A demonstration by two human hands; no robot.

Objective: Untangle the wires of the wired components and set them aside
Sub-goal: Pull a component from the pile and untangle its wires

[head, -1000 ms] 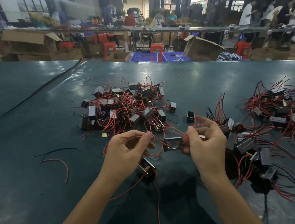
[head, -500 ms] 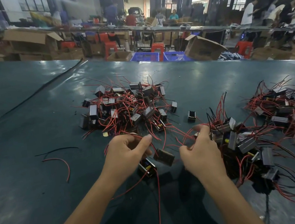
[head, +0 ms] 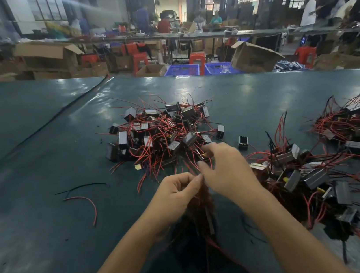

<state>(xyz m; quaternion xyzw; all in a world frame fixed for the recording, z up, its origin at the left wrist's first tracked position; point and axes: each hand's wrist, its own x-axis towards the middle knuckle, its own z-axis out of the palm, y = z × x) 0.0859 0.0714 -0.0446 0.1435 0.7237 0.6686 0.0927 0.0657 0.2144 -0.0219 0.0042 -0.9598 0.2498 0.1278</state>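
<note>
The left hand (head: 176, 197) pinches a bunch of red wires (head: 200, 199) with curled fingers; a part (head: 209, 219) hangs below, smeared by blur and partly lost in shadow. The right hand (head: 227, 169) curls into wires at the near edge of the middle pile (head: 158, 134) on the table (head: 38, 156), but blur hides whether it grasps any. The heap (head: 307, 176) beside the right forearm is partly covered by it, and the far right pile (head: 354, 130) is cut off by the frame

Left hand (head: 175, 197), right hand (head: 228, 169) on red wires (head: 201, 204)
</note>
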